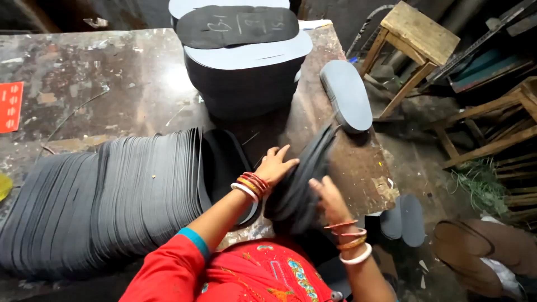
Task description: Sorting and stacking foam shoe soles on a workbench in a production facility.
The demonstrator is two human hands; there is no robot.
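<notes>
Both hands, left hand (277, 165) and right hand (329, 197), clasp a bundle of dark sole cut-outs (299, 182), squaring its edges against the surface (112, 84).

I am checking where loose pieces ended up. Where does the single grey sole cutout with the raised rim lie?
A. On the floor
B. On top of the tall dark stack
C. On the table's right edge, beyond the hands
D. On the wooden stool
C: the grey sole cutout lies alone at the right edge of the table, beyond the left hand and right hand.
</notes>
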